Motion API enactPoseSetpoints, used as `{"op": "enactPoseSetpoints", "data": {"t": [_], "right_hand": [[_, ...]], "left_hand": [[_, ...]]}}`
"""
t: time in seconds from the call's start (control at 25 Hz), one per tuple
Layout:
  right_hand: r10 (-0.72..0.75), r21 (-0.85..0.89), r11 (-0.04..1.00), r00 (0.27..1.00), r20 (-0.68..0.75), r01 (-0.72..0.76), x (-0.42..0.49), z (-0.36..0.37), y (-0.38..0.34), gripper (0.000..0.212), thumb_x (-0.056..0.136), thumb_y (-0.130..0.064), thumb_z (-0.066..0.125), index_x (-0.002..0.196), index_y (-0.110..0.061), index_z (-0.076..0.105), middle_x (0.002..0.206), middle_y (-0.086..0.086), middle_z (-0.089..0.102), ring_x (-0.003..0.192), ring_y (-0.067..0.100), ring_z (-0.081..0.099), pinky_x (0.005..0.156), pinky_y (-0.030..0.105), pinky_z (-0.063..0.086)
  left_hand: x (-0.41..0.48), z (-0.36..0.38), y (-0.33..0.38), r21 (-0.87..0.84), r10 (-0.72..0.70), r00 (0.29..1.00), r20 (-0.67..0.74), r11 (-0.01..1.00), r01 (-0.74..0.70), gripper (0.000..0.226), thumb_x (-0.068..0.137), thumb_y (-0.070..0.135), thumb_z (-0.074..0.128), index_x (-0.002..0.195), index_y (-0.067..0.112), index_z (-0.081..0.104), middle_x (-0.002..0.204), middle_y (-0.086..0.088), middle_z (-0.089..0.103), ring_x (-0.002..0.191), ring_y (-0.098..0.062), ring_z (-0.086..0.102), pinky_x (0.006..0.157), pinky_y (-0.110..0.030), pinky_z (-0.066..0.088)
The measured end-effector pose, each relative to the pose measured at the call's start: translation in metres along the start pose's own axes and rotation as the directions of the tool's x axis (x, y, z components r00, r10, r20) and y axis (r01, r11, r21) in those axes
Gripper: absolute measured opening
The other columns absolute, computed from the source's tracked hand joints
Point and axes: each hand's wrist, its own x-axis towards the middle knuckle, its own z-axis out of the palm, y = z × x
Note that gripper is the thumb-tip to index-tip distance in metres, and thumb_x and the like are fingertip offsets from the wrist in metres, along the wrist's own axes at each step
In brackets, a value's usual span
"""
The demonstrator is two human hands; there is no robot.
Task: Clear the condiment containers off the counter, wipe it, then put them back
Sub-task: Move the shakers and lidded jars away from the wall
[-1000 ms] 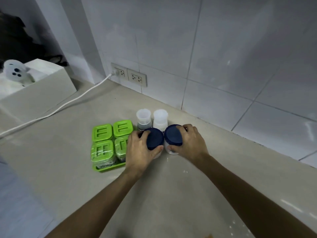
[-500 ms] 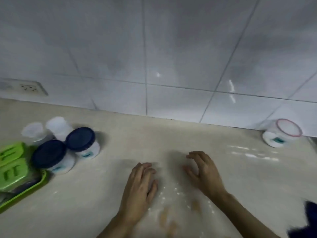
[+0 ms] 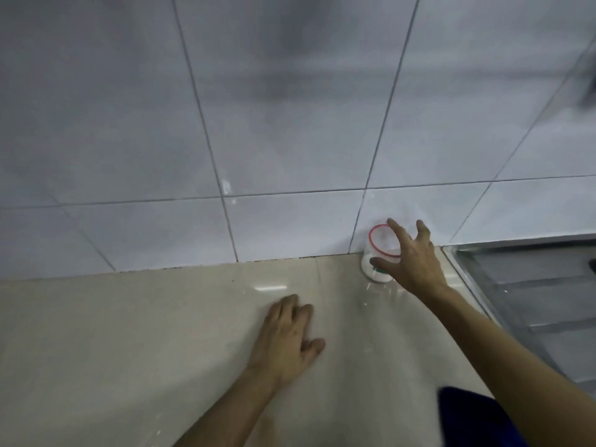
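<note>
The jar (image 3: 379, 253), clear with a red rim and white contents low inside, stands at the back of the bench (image 3: 129, 333), against the tiled wall (image 3: 258, 124) and just left of the sink (image 3: 532, 301); the right hand (image 3: 409, 259) is over it with fingers (image 3: 395, 229) spread wide, thumb low on the near side, not closed on anything; whether skin touches plastic yet I cannot tell; the left hand (image 3: 287, 333) lies flat on the bench, well apart from the jar, fingers loose and holding nothing.

The step in hand looks like taking this jar; to do it well, let the fingers drop round the body below the rim rather than pinch the rim, since the top may be a loose lid or open, which cannot be read here; thumb in front, fingers behind between jar and wall, where room is tight; close firmly, lift straight up and keep it upright so the powder stays in; the left hand may steady the body; white specks on the bench near the jar suggest wiping will be needed there; a blue thing (image 3: 467, 417) at the lower edge is too cropped to name.
</note>
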Motion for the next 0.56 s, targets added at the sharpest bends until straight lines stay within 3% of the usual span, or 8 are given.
{"op": "enactPoseSetpoints", "data": {"t": [0.08, 0.2, 0.4, 0.44, 0.56], "right_hand": [[-0.073, 0.114, 0.991, 0.997, 0.021, 0.07, 0.007, 0.01, 0.0, 0.079, 0.07, -0.038, 0.078, 0.139, -0.029, 0.041, 0.143, 0.022, 0.031, 0.123, 0.044, 0.044, 0.102, 0.048, 0.042], [-0.123, 0.146, 0.98, 0.99, -0.071, 0.132, 0.001, 0.007, 0.005, 0.071, 0.07, -0.037, 0.078, 0.133, -0.027, 0.046, 0.135, 0.018, 0.039, 0.115, 0.04, 0.051, 0.098, 0.045, 0.046], [-0.138, 0.12, 0.982, 0.987, -0.078, 0.147, -0.032, -0.005, -0.022, 0.072, 0.067, -0.048, 0.079, 0.13, -0.035, 0.047, 0.137, 0.011, 0.042, 0.113, 0.032, 0.054, 0.088, 0.036, 0.047], [-0.166, 0.126, 0.976, 0.983, -0.077, 0.175, -0.044, -0.007, -0.037, 0.073, 0.066, -0.048, 0.079, 0.131, -0.034, 0.048, 0.137, 0.01, 0.042, 0.113, 0.031, 0.054, 0.088, 0.035, 0.047], [-0.282, 0.126, 0.951, 0.959, -0.02, 0.282, -0.081, 0.003, -0.101, 0.076, 0.065, -0.05, 0.079, 0.131, -0.032, 0.047, 0.136, 0.01, 0.043, 0.113, 0.03, 0.054, 0.087, 0.034, 0.048]], "left_hand": [[-0.005, 0.01, -0.004, 0.047, 0.004, 1.0, -0.019, 0.999, -0.003, 0.064, 0.09, 0.06, 0.034, 0.139, 0.02, 0.041, 0.15, -0.013, 0.036, 0.14, -0.028, 0.032, 0.118, -0.033, 0.016], [-0.013, 0.016, -0.003, 0.082, 0.0, 1.0, -0.005, 0.997, 0.001, 0.063, 0.093, 0.06, 0.026, 0.138, 0.02, 0.046, 0.145, -0.013, 0.046, 0.136, -0.027, 0.042, 0.112, -0.037, 0.017], [-0.004, 0.011, -0.01, -0.015, 0.033, 0.999, -0.033, 0.999, -0.034, 0.066, 0.091, 0.059, 0.035, 0.146, 0.022, 0.032, 0.158, -0.008, 0.023, 0.147, -0.022, 0.018, 0.121, -0.032, 0.003], [-0.003, 0.003, -0.013, -0.079, 0.039, 0.999, -0.017, 0.996, -0.04, 0.064, 0.091, 0.054, 0.041, 0.145, 0.021, 0.034, 0.157, -0.007, 0.024, 0.145, -0.022, 0.019, 0.12, -0.031, 0.006], [-0.034, -0.029, -0.044, -0.25, -0.004, 0.999, -0.044, 0.968, -0.008, 0.046, 0.093, 0.038, 0.045, 0.13, 0.013, 0.052, 0.136, -0.007, 0.05, 0.126, -0.025, 0.044, 0.111, -0.03, 0.029]]}}
